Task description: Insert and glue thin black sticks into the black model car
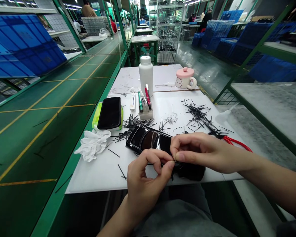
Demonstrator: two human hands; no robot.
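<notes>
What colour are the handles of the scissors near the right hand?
The scissors' handles are red, as the head view shows.

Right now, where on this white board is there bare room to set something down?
Front left, between the crumpled white cloth and the board's front edge, with few black strands; behind, between the white bottle and pink-lidded mug. Crowded: the middle, around the glossy black case and strand piles.

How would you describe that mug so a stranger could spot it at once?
At the far end of the white work table, find the tall white plastic bottle. To its right stands a white mug, the one with a pink lid, topped by a small knob.
</notes>
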